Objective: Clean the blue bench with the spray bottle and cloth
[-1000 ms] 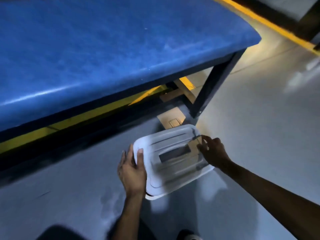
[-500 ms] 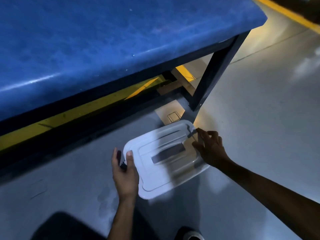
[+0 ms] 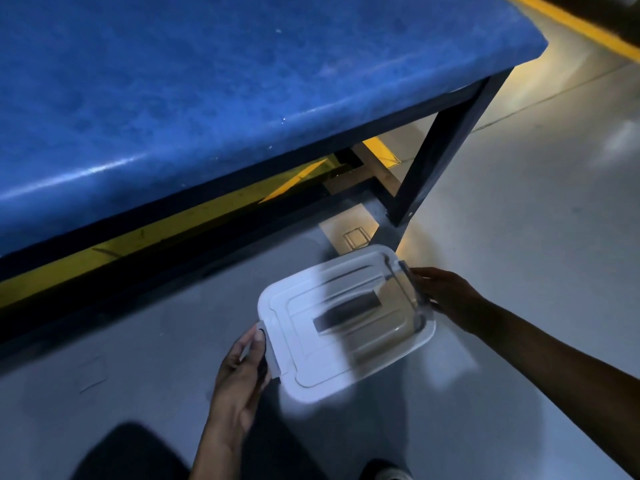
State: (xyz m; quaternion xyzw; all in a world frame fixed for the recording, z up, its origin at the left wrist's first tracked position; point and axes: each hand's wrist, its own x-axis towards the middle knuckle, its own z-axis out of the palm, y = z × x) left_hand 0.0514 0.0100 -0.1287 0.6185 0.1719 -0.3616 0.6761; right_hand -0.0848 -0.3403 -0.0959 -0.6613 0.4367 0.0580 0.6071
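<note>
The blue bench (image 3: 214,84) fills the upper left, its padded top on a dark metal frame. Below its right end a white plastic box with a lid (image 3: 346,320) sits on the grey floor. My left hand (image 3: 242,372) grips the clip on the box's left end, thumb on top. My right hand (image 3: 446,296) holds the clear clip on the box's right end, fingers curled around it. No spray bottle or cloth shows; the box's contents are hidden by the lid.
The bench's dark leg (image 3: 433,157) stands just behind the box. A yellow floor stripe (image 3: 145,233) runs under the bench, another at the top right (image 3: 588,26). Grey floor (image 3: 536,220) spreads to the right. My shoe (image 3: 391,474) shows at the bottom.
My left hand has slid from the lid's edge to the left clip and my right hand has pulled the right clip outward. The view has shifted slightly; the box stays in place.
</note>
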